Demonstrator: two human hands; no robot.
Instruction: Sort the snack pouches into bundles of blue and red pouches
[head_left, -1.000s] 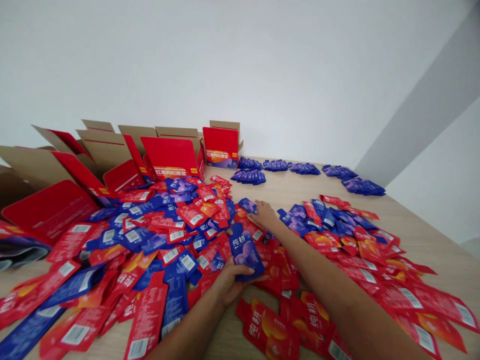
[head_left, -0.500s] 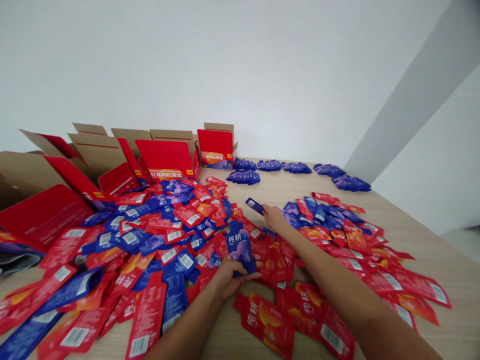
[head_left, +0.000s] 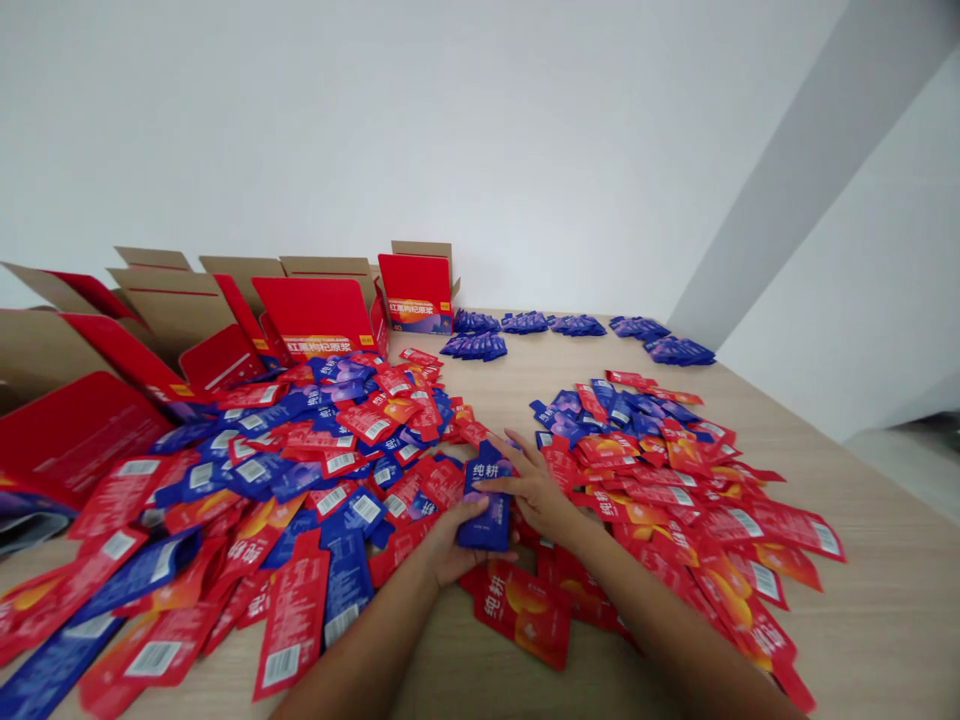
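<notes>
My left hand [head_left: 452, 545] is closed around blue pouches [head_left: 487, 525] held upright over the table, the front one showing white lettering. My right hand [head_left: 536, 490] is at the upper right side of these pouches, with its thumb across the front and its fingers near the top edge. How many pouches are in the hold cannot be made out. Under and in front of the hands lie loose red pouches, one of them a red pouch with orange fruit [head_left: 523, 612].
A large mixed heap of red and blue pouches [head_left: 300, 440] spreads on the left. Another pile [head_left: 660, 460] lies on the right. Open red cartons [head_left: 307, 310] stand at the back left. Fanned blue pouch bundles [head_left: 577, 325] line the table's [head_left: 517, 385] far edge.
My right hand has come back toward me with its blue pouch, joining those in my left hand. The view has turned slightly right.
</notes>
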